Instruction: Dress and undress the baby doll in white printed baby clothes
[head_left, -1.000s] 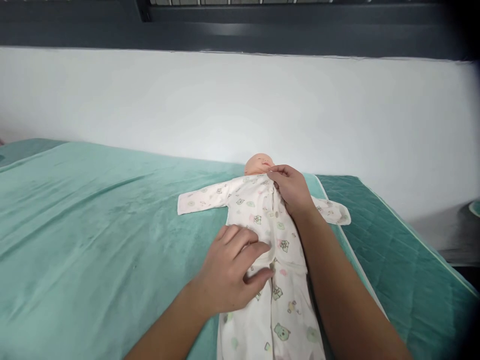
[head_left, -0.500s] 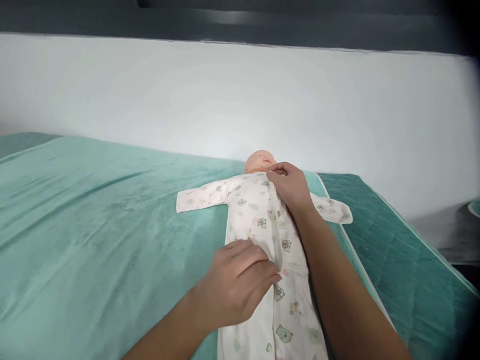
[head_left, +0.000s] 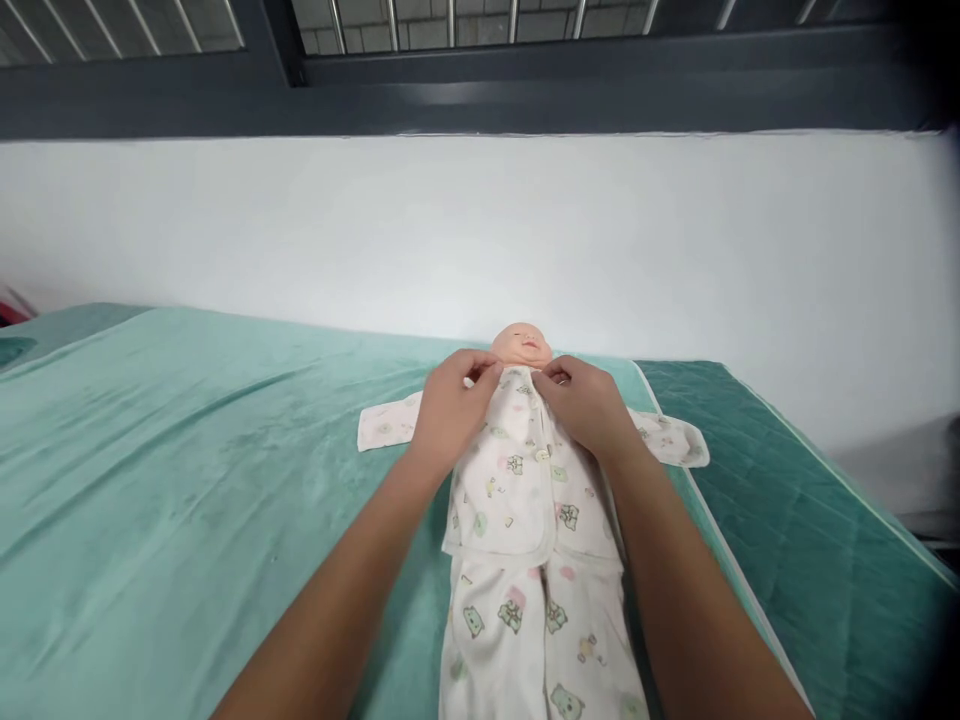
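A baby doll (head_left: 523,344) lies on its back, its head toward the wall, dressed in a white baby shirt (head_left: 502,505) and matching baby pants (head_left: 491,640) printed with small bears. Both shirt sleeves stretch out sideways. At the collar by the doll's neck, my left hand (head_left: 455,405) pinches the shirt's edge on the left. Opposite it, my right hand (head_left: 585,400) grips the collar on the right, finger and thumb together. The front edge overlaps down the middle of the shirt. The fabric between my fingertips is mostly hidden.
A light green sheet (head_left: 187,480) with wrinkles covers the bed under the doll. To the right lies a darker quilted green cover (head_left: 810,530). Behind stands a white wall (head_left: 480,230), with a dark window frame (head_left: 525,95) and metal bars above it.
My left hand has moved from the shirt's lower front edge up to the collar, and the hem now lies flat. My right hand stays at the collar. The view has tilted upward.
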